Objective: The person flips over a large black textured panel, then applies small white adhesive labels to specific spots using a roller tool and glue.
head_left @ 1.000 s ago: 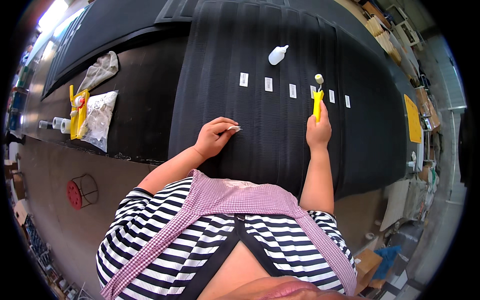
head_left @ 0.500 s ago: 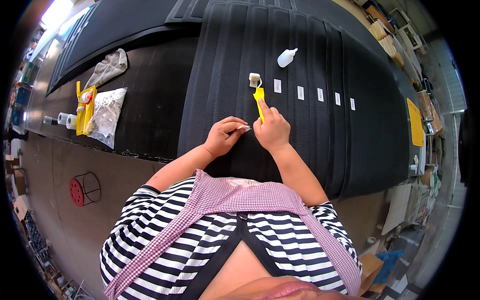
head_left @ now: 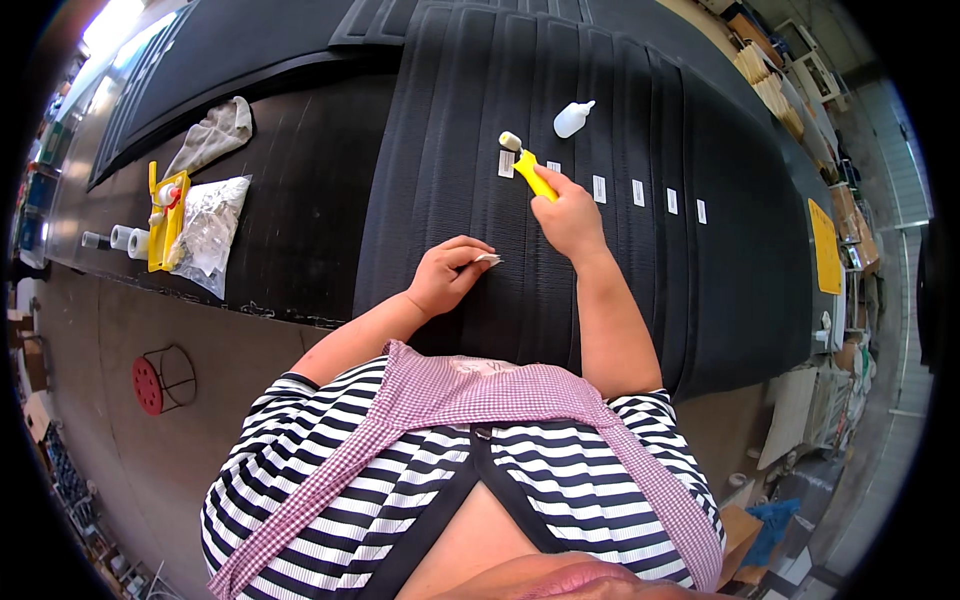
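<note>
My right hand (head_left: 572, 215) grips the yellow handle of a small paint roller (head_left: 535, 178), whose white head is just beyond a white label (head_left: 507, 164) on a ribbed black mat (head_left: 450, 190). Several more such labels lie in a row to the right, the nearest partly covered by the roller's handle. Closer to me, my left hand (head_left: 447, 275) is closed in a pinch on a small stack of white labels (head_left: 488, 259). A translucent squeeze bottle (head_left: 573, 119) lies on the mat beyond the labels.
On the dark table at left are a yellow tray (head_left: 167, 222), a clear plastic bag (head_left: 212, 230) of white pieces, some small rolls (head_left: 130, 240) and a grey cloth (head_left: 213, 135). A red stool (head_left: 150, 386) stands on the floor. A yellow sheet (head_left: 825, 245) is at the far right.
My right hand has moved right and slightly away from me, tilting the roller. Its head has come off the leftmost label, which now shows fully. My left hand stays in place.
</note>
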